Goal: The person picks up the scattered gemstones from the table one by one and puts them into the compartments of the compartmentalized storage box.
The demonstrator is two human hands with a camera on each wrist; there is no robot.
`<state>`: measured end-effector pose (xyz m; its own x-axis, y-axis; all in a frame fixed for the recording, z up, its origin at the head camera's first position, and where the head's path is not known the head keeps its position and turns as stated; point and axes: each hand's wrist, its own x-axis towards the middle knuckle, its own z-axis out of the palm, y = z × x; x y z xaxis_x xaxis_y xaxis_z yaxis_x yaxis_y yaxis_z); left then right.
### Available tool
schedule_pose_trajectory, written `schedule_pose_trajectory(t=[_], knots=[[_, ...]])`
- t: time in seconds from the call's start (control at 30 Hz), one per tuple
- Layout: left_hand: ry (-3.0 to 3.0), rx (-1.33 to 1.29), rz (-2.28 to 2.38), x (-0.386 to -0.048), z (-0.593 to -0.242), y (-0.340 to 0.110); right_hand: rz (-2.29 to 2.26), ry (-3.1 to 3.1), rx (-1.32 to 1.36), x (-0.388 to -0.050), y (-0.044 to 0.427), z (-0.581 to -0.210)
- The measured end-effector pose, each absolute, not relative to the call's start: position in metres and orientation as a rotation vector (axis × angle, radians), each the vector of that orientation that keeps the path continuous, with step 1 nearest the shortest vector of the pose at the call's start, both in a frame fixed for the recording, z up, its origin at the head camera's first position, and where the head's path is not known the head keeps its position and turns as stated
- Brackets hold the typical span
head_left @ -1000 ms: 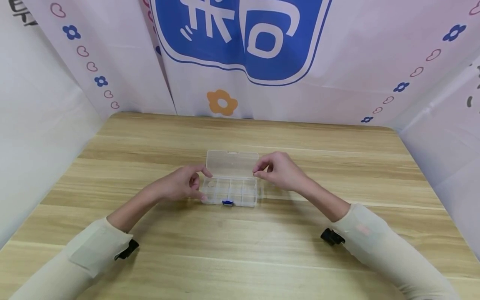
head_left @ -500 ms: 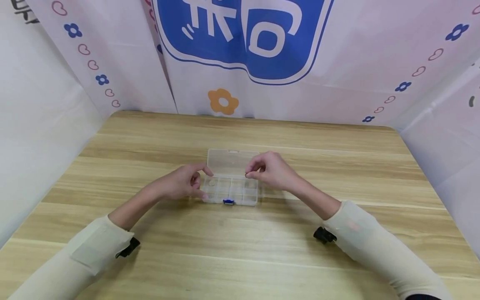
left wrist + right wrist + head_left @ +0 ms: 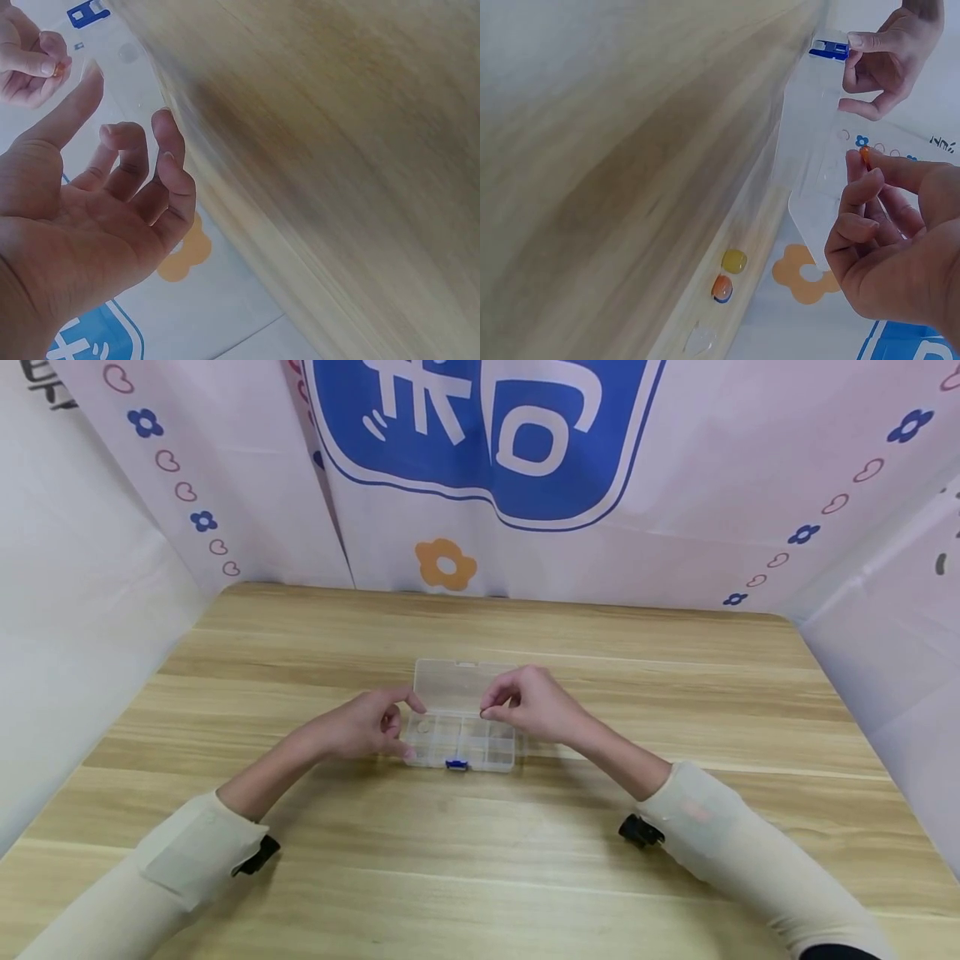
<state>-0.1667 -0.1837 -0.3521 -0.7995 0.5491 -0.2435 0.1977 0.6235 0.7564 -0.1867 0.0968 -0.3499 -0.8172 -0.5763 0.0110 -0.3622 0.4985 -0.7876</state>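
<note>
A clear plastic compartment box (image 3: 487,767) lies on the table with its lid (image 3: 448,683) swung back and its blue latch (image 3: 456,765) toward me. My left hand (image 3: 352,727) holds the box's left end between thumb and index finger, the other fingers curled. Over the back row of compartments, my right hand (image 3: 542,706) pinches a small, shiny orange piece (image 3: 865,155) between thumb and fingertip. A clear round piece (image 3: 423,727) shows in the back left compartment. What lies in the compartments below my right hand is partly hidden.
In the right wrist view, a yellow piece (image 3: 734,261), an orange and blue piece (image 3: 721,289) and a clear piece (image 3: 700,339) lie on the wooden table (image 3: 450,877). A printed cloth (image 3: 675,527) hangs behind the table.
My right hand has moved left with the orange piece, from the box's right end to above its back compartments. The left hand and the box have stayed in place.
</note>
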Motion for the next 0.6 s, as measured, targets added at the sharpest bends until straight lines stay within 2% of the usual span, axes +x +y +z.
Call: schedule_pose_trajectory(t=[0.6], knots=[[2.375,0.600,1.031,-0.168,-0.353,-0.186,-1.217,2.460,-0.837,-0.189,0.079,-0.356]])
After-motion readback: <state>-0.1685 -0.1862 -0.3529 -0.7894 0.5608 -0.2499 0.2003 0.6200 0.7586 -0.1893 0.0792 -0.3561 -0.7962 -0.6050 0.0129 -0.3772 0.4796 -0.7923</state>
